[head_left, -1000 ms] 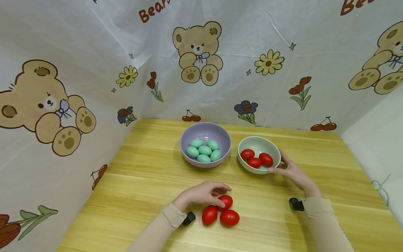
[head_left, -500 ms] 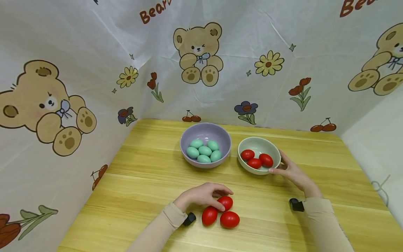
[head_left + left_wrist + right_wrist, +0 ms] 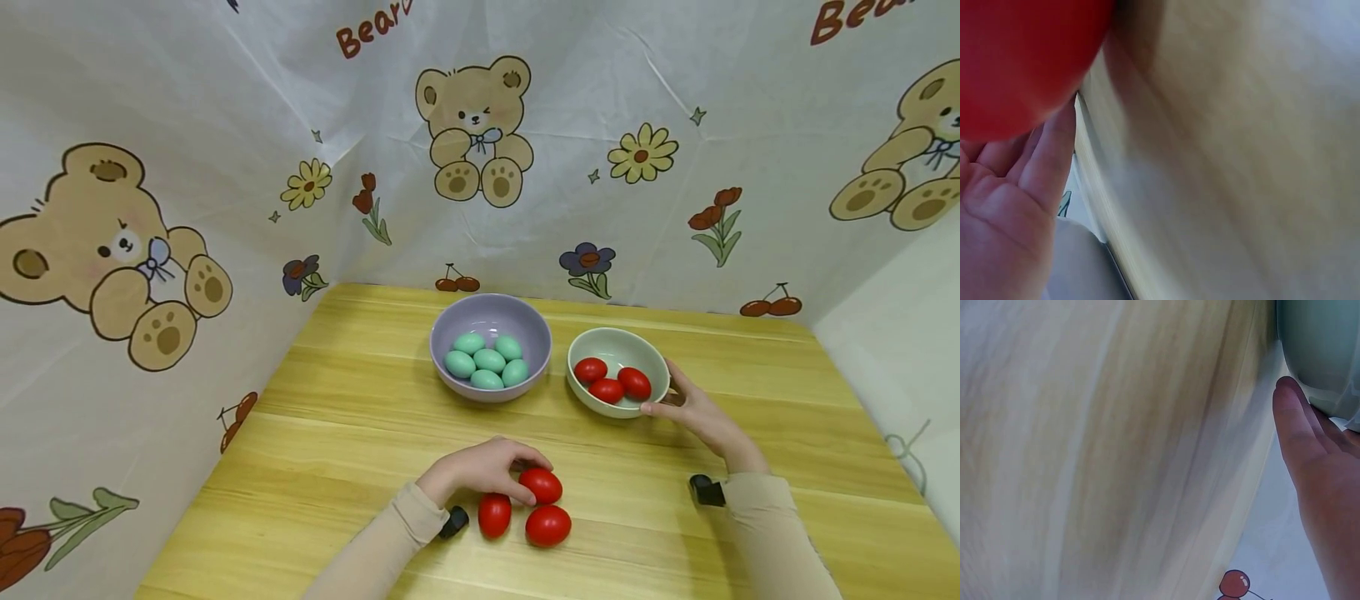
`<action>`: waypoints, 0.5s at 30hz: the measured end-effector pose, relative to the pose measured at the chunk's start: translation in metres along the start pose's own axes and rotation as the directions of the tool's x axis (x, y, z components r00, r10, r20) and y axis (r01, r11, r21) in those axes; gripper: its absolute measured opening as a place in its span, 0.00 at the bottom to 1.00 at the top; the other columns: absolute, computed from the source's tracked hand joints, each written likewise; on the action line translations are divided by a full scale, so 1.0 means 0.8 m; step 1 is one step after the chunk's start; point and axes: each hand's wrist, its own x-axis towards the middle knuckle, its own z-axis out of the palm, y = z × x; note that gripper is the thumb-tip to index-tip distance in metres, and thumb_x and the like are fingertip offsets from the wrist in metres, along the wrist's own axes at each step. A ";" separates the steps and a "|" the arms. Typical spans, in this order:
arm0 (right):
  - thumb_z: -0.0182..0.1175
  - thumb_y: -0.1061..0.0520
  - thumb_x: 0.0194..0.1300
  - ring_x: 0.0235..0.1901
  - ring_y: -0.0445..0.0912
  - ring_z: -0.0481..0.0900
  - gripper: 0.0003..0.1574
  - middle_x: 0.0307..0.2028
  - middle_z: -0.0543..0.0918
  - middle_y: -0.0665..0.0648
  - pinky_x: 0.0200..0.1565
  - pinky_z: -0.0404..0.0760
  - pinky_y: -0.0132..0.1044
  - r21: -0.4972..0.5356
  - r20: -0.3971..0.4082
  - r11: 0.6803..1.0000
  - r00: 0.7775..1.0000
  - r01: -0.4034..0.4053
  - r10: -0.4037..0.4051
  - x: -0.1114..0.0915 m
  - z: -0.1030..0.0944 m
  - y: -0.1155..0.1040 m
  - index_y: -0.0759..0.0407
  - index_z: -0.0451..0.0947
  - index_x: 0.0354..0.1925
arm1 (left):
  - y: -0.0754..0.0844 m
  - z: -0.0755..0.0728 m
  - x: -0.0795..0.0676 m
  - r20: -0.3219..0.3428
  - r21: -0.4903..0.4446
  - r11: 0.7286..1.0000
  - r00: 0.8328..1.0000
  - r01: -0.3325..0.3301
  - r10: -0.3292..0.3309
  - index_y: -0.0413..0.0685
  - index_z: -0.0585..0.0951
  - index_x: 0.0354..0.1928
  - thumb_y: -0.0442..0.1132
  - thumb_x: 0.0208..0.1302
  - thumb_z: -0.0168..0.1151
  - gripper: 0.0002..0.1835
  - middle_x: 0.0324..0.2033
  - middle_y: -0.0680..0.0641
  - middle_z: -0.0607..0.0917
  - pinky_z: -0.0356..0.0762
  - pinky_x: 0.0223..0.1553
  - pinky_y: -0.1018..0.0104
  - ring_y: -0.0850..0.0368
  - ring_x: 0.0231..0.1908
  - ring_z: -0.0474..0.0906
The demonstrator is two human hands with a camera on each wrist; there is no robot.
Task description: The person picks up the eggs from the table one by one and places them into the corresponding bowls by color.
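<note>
In the head view my left hand [image 3: 491, 468] is curled over a red egg [image 3: 542, 485], thumb at its near side and fingers at its far side. Two more red eggs lie right by it: one egg [image 3: 494, 515] below the thumb, another egg [image 3: 548, 526] nearer the front. The left wrist view has a red egg [image 3: 1016, 62] large above the palm. My right hand [image 3: 701, 417] holds the pale green bowl [image 3: 615, 340] by its right side, thumb at the rim, fingers behind the wall. Three red eggs [image 3: 606, 390] lie inside this bowl.
A purple bowl [image 3: 442, 327] with several mint-green eggs [image 3: 489, 360] stands left of the green bowl, toward the back of the wooden table [image 3: 337, 433]. A white cloth [image 3: 570, 83] printed with bears hangs behind the table and along its left.
The red egg at my left fingers has shifted slightly right and turned. The egg below the thumb has turned and moved a little left. My right hand stays on the bowl.
</note>
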 end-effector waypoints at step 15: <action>0.62 0.56 0.61 0.60 0.66 0.61 0.57 0.68 0.48 0.68 0.55 0.65 0.57 -0.012 -0.006 1.000 1.000 0.003 -0.003 0.000 0.000 0.002 0.55 0.32 0.73 | -0.003 0.000 0.002 -0.065 -0.076 0.996 0.997 0.038 -0.043 0.53 0.79 0.48 0.39 0.51 0.71 0.20 0.38 0.63 0.79 0.72 0.45 0.75 0.69 0.41 0.74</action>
